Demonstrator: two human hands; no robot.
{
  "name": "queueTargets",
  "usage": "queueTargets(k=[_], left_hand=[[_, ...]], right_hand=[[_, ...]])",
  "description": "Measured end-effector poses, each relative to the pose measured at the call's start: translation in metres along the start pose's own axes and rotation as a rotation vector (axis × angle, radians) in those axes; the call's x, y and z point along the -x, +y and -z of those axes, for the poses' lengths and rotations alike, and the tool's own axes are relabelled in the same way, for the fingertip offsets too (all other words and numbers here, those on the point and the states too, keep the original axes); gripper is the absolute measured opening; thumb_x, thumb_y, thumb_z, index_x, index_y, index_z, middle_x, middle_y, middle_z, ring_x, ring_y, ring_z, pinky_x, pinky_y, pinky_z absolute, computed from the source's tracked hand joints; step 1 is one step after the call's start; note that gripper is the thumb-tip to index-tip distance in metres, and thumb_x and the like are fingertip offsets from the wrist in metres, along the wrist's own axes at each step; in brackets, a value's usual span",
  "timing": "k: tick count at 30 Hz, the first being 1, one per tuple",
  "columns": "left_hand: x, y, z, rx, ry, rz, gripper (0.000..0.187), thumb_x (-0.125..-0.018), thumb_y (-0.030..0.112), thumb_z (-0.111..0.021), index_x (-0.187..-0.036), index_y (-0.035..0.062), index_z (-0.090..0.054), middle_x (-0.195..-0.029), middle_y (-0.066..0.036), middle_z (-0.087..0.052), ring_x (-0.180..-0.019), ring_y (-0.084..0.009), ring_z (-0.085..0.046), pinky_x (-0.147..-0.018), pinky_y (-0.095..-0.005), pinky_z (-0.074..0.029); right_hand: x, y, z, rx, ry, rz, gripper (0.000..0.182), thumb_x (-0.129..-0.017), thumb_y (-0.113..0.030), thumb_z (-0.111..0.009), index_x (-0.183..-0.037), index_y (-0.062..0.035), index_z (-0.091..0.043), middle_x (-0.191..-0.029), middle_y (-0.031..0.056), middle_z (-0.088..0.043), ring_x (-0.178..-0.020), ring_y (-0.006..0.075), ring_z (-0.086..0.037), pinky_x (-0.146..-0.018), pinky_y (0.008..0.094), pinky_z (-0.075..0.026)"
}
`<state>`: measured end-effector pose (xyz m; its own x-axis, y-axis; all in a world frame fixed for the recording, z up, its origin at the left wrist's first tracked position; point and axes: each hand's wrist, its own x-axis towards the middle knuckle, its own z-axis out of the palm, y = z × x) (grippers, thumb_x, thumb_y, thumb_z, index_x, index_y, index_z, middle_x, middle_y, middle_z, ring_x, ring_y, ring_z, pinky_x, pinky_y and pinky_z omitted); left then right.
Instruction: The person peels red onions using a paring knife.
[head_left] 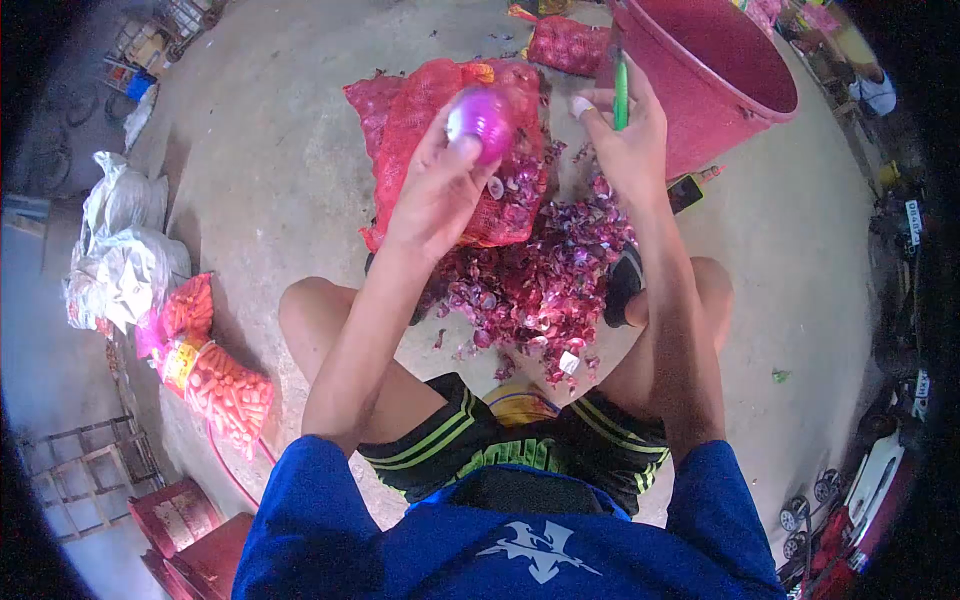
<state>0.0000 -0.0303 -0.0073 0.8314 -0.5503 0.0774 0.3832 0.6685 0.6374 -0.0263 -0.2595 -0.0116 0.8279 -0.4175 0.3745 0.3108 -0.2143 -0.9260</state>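
Note:
My left hand [437, 195] is closed around a shiny purple red onion [484, 122], held up above a red mesh sack [403, 135] of onions. In my right hand [635, 145] is a knife with a green handle [621, 92]; its dark blade points away from me, toward the large red tub. The two hands are apart, and the knife does not touch the onion. Below them a heap of onion skins [540, 290] lies on the floor between my feet.
A large red tub [680, 90] stands at the far right, beside a phone-like device [685, 193] on the floor. Another mesh sack of onions [568, 46] lies behind. To the left are a bag of carrots [228, 385] and white sacks [130, 265].

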Motion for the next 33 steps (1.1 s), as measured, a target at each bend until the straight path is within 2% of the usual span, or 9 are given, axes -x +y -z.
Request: queueTargets(k=[4,6,9,16,22,24,25,29,33], left_hand=[[-0.005,0.013,0.009,-0.122,0.033,-0.118,0.071,-0.090,-0.004,-0.077,-0.152,0.0064,-0.045,-0.141,-0.011,-0.060,-0.128,-0.0228,-0.063,-0.115,-0.0401,-0.050],[-0.006,0.016,0.008,-0.201,0.051,-0.189,0.071,-0.087,-0.009,-0.078,-0.149,0.0039,-0.046,-0.136,-0.012,-0.061,-0.125,-0.0232,-0.064,-0.113,-0.0401,-0.052],[-0.007,0.018,0.005,-0.305,0.130,-0.279,0.069,-0.084,-0.012,-0.080,-0.143,0.0036,-0.047,-0.133,-0.011,-0.061,-0.122,-0.0221,-0.064,-0.111,-0.0390,-0.053],[-0.009,0.018,0.007,-0.457,0.200,-0.393,0.070,-0.078,-0.012,-0.086,-0.135,0.0040,-0.050,-0.130,-0.009,-0.059,-0.114,-0.0174,-0.065,-0.099,-0.0321,-0.057],[-0.009,0.016,0.007,-0.554,0.212,-0.419,0.071,-0.076,-0.012,-0.087,-0.134,0.0056,-0.050,-0.129,-0.007,-0.057,-0.115,-0.0162,-0.064,-0.100,-0.0322,-0.057],[-0.010,0.015,0.006,-0.584,0.205,-0.427,0.072,-0.076,-0.013,-0.088,-0.134,0.0060,-0.049,-0.129,-0.007,-0.057,-0.116,-0.0161,-0.063,-0.102,-0.0331,-0.056],[-0.009,0.014,0.006,-0.513,0.172,-0.398,0.070,-0.080,-0.010,-0.086,-0.136,0.0058,-0.049,-0.131,-0.008,-0.058,-0.118,-0.0173,-0.063,-0.105,-0.0348,-0.055],[-0.006,0.020,0.000,-0.070,0.108,-0.186,0.060,-0.095,0.000,-0.076,-0.146,0.0048,-0.046,-0.138,-0.011,-0.061,-0.128,-0.0235,-0.064,-0.114,-0.0403,-0.053],[-0.008,0.019,0.018,0.093,0.101,-0.063,0.056,-0.103,0.009,-0.068,-0.152,0.0070,-0.043,-0.143,-0.011,-0.061,-0.132,-0.0261,-0.063,-0.119,-0.0454,-0.049]], right_hand=[[0.000,0.000,0.006,0.143,-0.113,-0.084,0.076,-0.093,-0.013,-0.078,-0.158,0.0050,-0.043,-0.106,0.0121,-0.076,-0.096,0.0134,-0.071,-0.085,0.0303,-0.056],[0.008,-0.005,0.003,0.207,-0.330,0.183,0.065,-0.099,-0.022,-0.074,-0.154,0.0031,-0.050,-0.113,0.0166,-0.076,-0.101,0.0198,-0.072,-0.097,0.0358,-0.055],[0.025,-0.024,-0.005,0.102,-0.432,0.024,0.057,-0.104,-0.026,-0.067,-0.153,0.0000,-0.052,-0.118,0.0192,-0.075,-0.104,0.0227,-0.072,-0.104,0.0384,-0.051],[0.034,-0.043,-0.013,0.200,-0.558,0.051,0.064,-0.103,-0.018,-0.063,-0.163,-0.0094,-0.041,-0.104,0.0242,-0.075,-0.100,0.0349,-0.076,-0.098,0.0436,-0.054],[0.035,-0.019,-0.023,0.287,-0.414,0.267,0.063,-0.105,-0.022,-0.061,-0.163,-0.0098,-0.040,-0.101,0.0236,-0.075,-0.098,0.0332,-0.076,-0.094,0.0442,-0.055],[0.035,-0.030,-0.023,0.228,-0.444,0.109,0.062,-0.105,-0.023,-0.060,-0.163,-0.0096,-0.040,-0.100,0.0229,-0.075,-0.096,0.0313,-0.075,-0.092,0.0431,-0.055],[0.033,-0.034,-0.022,0.168,-0.472,-0.046,0.062,-0.106,-0.024,-0.060,-0.163,-0.0094,-0.040,-0.099,0.0222,-0.075,-0.094,0.0295,-0.075,-0.091,0.0419,-0.055],[0.029,-0.040,-0.018,0.171,-0.455,-0.095,0.062,-0.106,-0.023,-0.058,-0.164,-0.0089,-0.038,-0.096,0.0181,-0.075,-0.087,0.0263,-0.074,-0.088,0.0399,-0.055],[0.032,-0.039,-0.016,0.132,-0.520,-0.066,0.065,-0.106,-0.022,-0.059,-0.165,-0.0078,-0.035,-0.097,0.0173,-0.076,-0.085,0.0262,-0.072,-0.089,0.0407,-0.055]])
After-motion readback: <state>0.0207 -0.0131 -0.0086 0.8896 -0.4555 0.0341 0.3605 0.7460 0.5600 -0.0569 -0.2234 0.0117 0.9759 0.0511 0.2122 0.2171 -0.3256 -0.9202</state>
